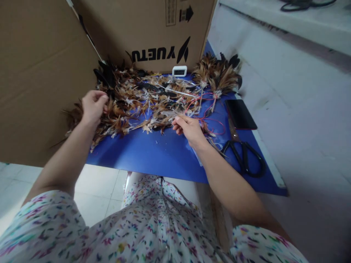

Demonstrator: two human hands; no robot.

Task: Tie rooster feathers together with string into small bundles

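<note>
Brown and black feathers (126, 98) lie in a loose heap across the blue tabletop (153, 153). At the heap's left side, my left hand (94, 106) is closed in a pinch among brown feathers, and I cannot make out what its fingertips hold. My right hand (189, 129) is closed near the middle front, pinching a wispy pale feather (172, 114) by its end. Just beyond that hand, red string (203, 118) runs in loops toward tied feather bunches (219, 78) at the back right.
Large cardboard boxes (109, 33) wall off the back and left. A small white digital timer (179, 71) stands at the back. Black-handled scissors (244, 157) and a dark phone (241, 114) lie at the right, beside the wall (301, 120).
</note>
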